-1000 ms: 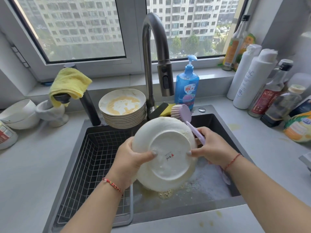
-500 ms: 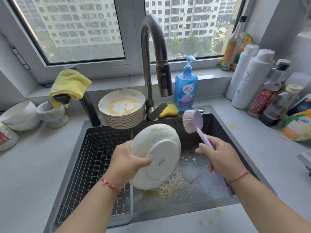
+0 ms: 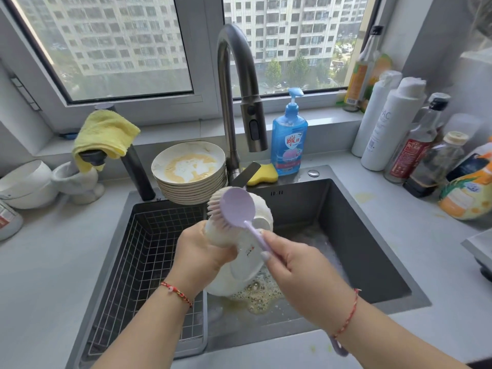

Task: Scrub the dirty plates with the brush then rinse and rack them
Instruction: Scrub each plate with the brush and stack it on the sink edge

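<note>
Centre of frame, over the dark steel sink (image 3: 354, 235): my left hand (image 3: 198, 251) grips the round white ceramic plate (image 3: 239, 265) by its left edge, fingers curled round the rim, plate held nearly on edge with its underside toward me. My right hand (image 3: 295, 267) is closed round the handle of the lilac plastic dish brush (image 3: 235, 206), bristles at the plate's upper rim. Yellowish foam lies on the sink floor just below.

Scrubbing step, I judge. To do it well: keep the plate low over the basin so drips fall inside, work the bristles round the rim in circles, turn the plate with the left hand. Wet glaze likely slippery; hold firm.

Stack of soiled cream plates (image 3: 190, 171) waits at upper centre-left; wire rack basket (image 3: 149, 262) at lower left holds nothing that I can see.
</note>
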Available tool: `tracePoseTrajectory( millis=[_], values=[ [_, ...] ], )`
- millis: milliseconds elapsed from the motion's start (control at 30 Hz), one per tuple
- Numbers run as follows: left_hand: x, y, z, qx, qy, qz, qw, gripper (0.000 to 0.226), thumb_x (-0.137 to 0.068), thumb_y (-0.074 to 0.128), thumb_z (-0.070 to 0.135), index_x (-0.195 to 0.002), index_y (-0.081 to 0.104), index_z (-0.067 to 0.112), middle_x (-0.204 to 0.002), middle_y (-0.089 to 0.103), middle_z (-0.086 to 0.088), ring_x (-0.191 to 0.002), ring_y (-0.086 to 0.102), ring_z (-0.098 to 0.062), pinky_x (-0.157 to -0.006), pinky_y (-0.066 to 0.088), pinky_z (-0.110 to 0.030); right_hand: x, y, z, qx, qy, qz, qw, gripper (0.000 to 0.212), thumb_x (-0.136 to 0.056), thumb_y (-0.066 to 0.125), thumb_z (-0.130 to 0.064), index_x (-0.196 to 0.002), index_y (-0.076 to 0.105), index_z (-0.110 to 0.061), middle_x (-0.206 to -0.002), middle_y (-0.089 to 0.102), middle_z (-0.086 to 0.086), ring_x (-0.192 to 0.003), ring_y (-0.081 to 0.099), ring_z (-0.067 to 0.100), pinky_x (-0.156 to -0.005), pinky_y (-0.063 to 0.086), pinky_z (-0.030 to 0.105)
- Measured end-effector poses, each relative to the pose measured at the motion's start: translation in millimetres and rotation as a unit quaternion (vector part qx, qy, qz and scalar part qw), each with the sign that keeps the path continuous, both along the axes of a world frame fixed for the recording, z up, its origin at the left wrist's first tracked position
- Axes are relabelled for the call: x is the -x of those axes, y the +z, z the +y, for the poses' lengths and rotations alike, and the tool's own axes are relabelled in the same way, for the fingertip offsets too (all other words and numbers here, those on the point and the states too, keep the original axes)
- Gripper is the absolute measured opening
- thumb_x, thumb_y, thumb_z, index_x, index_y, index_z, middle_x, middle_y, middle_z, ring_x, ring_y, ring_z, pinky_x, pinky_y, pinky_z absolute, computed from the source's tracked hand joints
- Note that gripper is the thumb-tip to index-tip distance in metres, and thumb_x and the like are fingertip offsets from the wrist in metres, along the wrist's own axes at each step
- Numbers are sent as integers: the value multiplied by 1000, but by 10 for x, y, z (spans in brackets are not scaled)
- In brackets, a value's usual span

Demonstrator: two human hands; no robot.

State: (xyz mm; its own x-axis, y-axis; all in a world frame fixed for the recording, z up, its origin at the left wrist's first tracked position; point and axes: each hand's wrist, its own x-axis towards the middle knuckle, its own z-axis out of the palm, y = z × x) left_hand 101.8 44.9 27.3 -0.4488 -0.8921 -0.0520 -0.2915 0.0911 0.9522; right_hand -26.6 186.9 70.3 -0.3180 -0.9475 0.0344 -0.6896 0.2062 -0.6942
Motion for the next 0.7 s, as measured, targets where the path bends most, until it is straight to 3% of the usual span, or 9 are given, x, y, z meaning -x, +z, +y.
tracePoseTrajectory(
  millis=[100,167,267,367,500,600,700],
  values=[
    [-40,22,7,20,-1,-18,1000,39,-54,92,9,-83,66,14,-76,72,-1,-70,69,-15,-56,54,-23,176,34,-34,-3,-56,-56,997,43,-96,48,-22,-122,51,-56,-59,59,-9,-43,40,3,-50,36,21],
    [-77,21,0,24,3,-9,1000,37,-60,91,5,-86,67,16,-80,73,0,-72,71,-13,-58,55,-22,373,-31,-50,-31,-127,-143,981,39,-97,45,-18,-121,58,-46,-46,45,-9,-35,35,5,-41,34,20],
    [-141,24,-25,4,19,27,999,39,-60,91,2,-89,68,15,-83,74,-4,-76,73,-17,-61,58,-28,491,-190,12,-110,-182,-247,946,34,-101,40,-19,-125,60,-30,-53,35,3,-35,30,13,-39,33,23],
    [-161,4,-40,-7,16,33,999,43,-58,92,5,-92,68,14,-85,74,-5,-78,73,-18,-64,59,-31,435,-169,16,-96,-176,-278,939,32,-101,40,-20,-115,65,-33,-53,32,4,-38,27,13,-41,31,23],
    [-97,-14,23,-18,3,35,999,41,-58,92,3,-90,68,11,-84,74,-6,-76,73,-20,-62,61,-35,298,93,-51,-4,-80,-195,977,40,-99,44,-20,-93,66,-53,-43,38,-9,-37,29,6,-40,31,23],
    [-51,-41,50,-55,3,62,997,43,-51,91,4,-86,67,10,-75,74,-4,-72,71,-22,-58,57,-35,132,155,-63,-12,1,-58,998,30,-97,45,-22,-122,60,-30,-47,42,-9,-40,35,7,-43,29,19],
    [-67,-39,47,-78,5,88,993,49,-45,87,15,-89,68,9,-79,75,-6,-74,73,-25,-61,58,-38,218,88,-87,-25,-33,-20,999,30,-96,45,-24,-123,58,-32,-51,44,-6,-41,35,6,-44,29,20]
  ],
)
